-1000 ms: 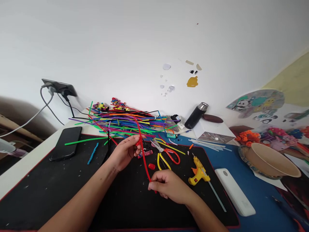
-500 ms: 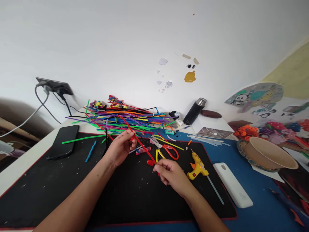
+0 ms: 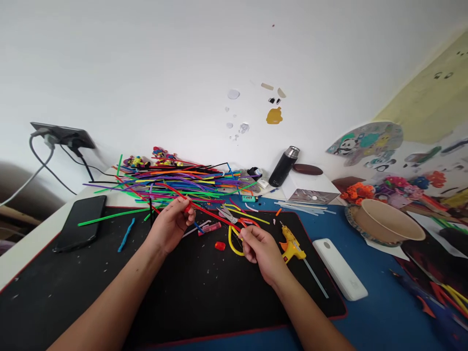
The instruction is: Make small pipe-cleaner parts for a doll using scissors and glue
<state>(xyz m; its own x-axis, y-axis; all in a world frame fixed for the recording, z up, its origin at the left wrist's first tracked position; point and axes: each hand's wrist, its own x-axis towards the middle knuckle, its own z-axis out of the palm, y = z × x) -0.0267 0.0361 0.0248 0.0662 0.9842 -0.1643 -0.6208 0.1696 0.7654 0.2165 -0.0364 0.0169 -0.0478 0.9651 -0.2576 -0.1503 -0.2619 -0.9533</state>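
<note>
A red pipe cleaner (image 3: 214, 213) stretches between my two hands above the black mat (image 3: 190, 302). My left hand (image 3: 171, 219) pinches it, and a small red coiled piece shows at those fingertips. At the other end, the fingers of my right hand (image 3: 261, 249) are closed on the pipe cleaner. Beneath it lie scissors (image 3: 234, 236) with red and yellow handles, partly covered by my right hand. A small red roll (image 3: 220, 246) rests on the mat between my hands, close to a pink tube-like item (image 3: 210, 228).
Behind the mat spreads a pile of colourful pipe cleaners (image 3: 190, 180). A yellow glue gun (image 3: 291, 243) and white power bank (image 3: 340, 268) lie right; a phone (image 3: 81, 222) and blue twisted piece (image 3: 126, 235) lie left. A black thermos (image 3: 283, 166) leans near the wall.
My right hand has risen slightly, so the red pipe cleaner slopes less steeply. The small red roll now shows fully. The view has turned a little to the right.
</note>
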